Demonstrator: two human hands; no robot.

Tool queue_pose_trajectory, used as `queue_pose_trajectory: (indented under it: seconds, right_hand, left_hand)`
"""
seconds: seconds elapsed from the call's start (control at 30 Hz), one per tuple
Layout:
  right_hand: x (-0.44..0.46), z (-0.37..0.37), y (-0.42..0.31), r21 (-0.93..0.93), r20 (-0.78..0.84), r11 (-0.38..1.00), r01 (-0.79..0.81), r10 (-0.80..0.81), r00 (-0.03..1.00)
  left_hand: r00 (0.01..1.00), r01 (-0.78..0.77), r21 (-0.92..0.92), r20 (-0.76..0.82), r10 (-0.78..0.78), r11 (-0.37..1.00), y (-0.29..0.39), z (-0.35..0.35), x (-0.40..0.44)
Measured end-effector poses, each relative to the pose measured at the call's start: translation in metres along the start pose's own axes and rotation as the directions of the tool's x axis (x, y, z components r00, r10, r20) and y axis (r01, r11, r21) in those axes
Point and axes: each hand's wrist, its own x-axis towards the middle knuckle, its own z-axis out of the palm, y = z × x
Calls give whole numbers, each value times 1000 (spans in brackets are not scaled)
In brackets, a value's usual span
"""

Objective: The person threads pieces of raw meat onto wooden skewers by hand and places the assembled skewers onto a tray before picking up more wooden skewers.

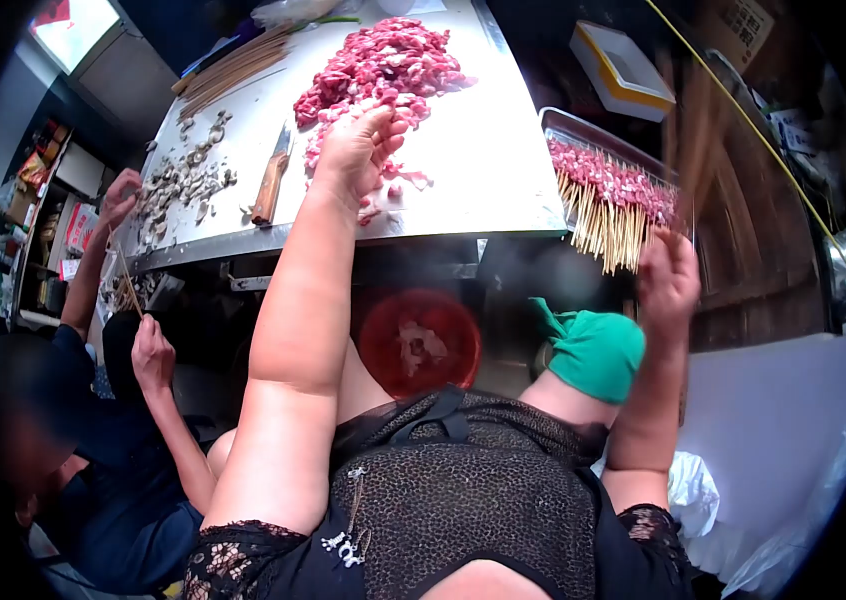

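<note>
A heap of raw pink meat pieces [378, 65] lies on the white tabletop. My left hand [358, 150] rests at its near edge, fingers curled; whatever is inside them is hidden. To the right, my right hand [668, 270] is smeared by motion, its fingers closed. Blurred brown bamboo skewers [698, 140] rise from it. Just behind that hand, a metal tray [598, 125] holds rows of meat skewers [603, 215], their bare stick ends toward me. A wooden-handled knife [271, 185] lies left of my left forearm.
Grey-brown pieces [178, 190] are spread over the table's left side, with loose bamboo sticks [233, 70] behind. A co-worker's hands [151, 355] hold a thin stick at left. Below the table edge stands a red basin [421, 345]. A yellow-and-white box [623, 70] sits beyond the tray.
</note>
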Motion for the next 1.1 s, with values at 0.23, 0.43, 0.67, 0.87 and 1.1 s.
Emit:
queue_pose_trajectory:
  seconds: [0.23, 0.43, 0.67, 0.87, 1.1]
  right_hand:
    - [3, 121, 40, 198, 471, 894, -402, 273, 839]
    - [-18, 126, 51, 77, 520, 854, -514, 406, 752]
    - [-17, 124, 49, 68, 558, 868, -492, 376, 740]
    - [-17, 121, 56, 139, 540, 813, -565, 416, 732]
    - [-18, 121, 56, 126, 535, 874, -469, 338, 774]
  left_hand:
    - [995, 84, -129, 71, -75, 988, -2, -9, -16]
    - [995, -98, 238, 56, 87, 966, -1, -7, -17]
    - [999, -7, 48, 49, 5, 999, 0, -3, -18]
    - [999, -5, -243, 49, 18, 970, -2, 9, -28]
    - [997, -75, -208, -46, 67, 975, -4, 2, -25]
